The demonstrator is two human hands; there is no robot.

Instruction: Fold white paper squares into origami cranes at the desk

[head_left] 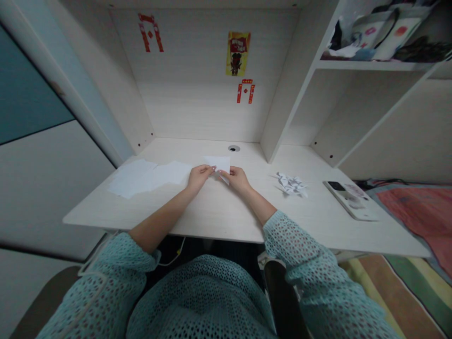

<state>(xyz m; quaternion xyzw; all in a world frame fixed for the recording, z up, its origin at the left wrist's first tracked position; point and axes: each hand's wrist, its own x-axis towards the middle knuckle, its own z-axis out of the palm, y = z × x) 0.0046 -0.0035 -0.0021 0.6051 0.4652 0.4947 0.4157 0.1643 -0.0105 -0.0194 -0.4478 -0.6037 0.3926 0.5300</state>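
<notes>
A small white sheet of paper lies on the pale wooden desk near its middle. My left hand pinches the paper's near left edge with curled fingers. My right hand pinches its near right edge the same way. The two hands almost touch over the paper. Both forearms are bare below teal knitted sleeves.
Loose white sheets are spread on the desk's left part. A small paper cut-out lies to the right, and a phone further right. A cable hole sits at the back. Shelves rise at the right, with a bed beyond.
</notes>
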